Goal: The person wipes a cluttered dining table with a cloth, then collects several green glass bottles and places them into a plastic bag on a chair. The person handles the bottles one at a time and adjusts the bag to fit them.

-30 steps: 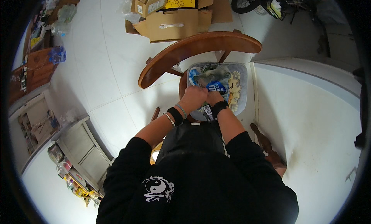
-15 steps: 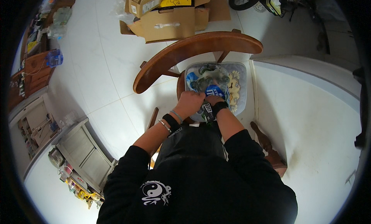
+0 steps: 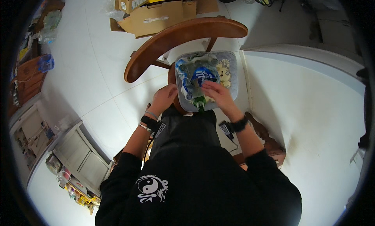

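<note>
A pack of green bottles (image 3: 197, 72) wrapped in clear, blue and white printed plastic film lies on the grey seat cushion (image 3: 232, 83) of a wooden chair. One green bottle neck (image 3: 199, 103) pokes out of the film at the end nearest me. My right hand (image 3: 218, 95) is open, its fingers stretched over the near right part of the wrap; whether they touch it I cannot tell. Off to the pack's left, beside the seat edge, my left hand (image 3: 165, 97) is open with fingers loosely bent and nothing visible in it. Both wrists wear black bands with small devices.
The chair's curved wooden backrest (image 3: 187, 36) rises beyond the pack. Behind it sits an open cardboard box (image 3: 160, 19). A white wall (image 3: 297, 109) stands at the right, with a turned wooden leg (image 3: 259, 128) near it. A grey cabinet (image 3: 84, 152) is at the lower left.
My hands, together at the near end of the pack before, have come apart: the left moved left, the right now hovers over the wrap's right. The green bottle neck has come into view.
</note>
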Available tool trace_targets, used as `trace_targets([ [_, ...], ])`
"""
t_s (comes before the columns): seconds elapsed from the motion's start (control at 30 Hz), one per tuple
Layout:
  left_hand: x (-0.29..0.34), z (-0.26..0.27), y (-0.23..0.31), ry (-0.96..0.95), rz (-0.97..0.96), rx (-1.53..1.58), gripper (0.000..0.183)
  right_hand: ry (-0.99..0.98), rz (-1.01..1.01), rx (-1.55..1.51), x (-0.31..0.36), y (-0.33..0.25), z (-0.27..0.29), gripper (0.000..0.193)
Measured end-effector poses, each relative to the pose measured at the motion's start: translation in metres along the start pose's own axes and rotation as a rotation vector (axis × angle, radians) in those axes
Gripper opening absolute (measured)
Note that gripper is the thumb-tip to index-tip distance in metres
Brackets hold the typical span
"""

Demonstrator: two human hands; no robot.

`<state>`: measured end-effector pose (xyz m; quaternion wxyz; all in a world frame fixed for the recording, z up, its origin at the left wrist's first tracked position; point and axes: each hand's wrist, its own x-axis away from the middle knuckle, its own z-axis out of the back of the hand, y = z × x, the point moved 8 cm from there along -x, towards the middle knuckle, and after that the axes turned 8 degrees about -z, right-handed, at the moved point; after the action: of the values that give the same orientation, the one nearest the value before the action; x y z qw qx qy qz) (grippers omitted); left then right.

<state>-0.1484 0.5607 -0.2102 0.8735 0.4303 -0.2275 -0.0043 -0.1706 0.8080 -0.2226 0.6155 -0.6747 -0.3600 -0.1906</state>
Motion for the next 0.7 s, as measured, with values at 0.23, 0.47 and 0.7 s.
trace_targets([
  [0.23,0.057,-0.035,-0.047,0.009,0.074,-0.023,0.017,0.140,0.179,0.926,0.087,0.023,-0.007,0.057],
  [0.47,0.042,-0.033,-0.007,0.072,-0.019,-0.061,0.024,0.067,0.039,1.373,0.016,0.108,-0.051,0.033],
  [0.7,0.010,-0.052,0.071,-0.020,-0.214,-0.453,0.042,0.153,0.232,0.946,0.119,0.007,0.024,0.030],
])
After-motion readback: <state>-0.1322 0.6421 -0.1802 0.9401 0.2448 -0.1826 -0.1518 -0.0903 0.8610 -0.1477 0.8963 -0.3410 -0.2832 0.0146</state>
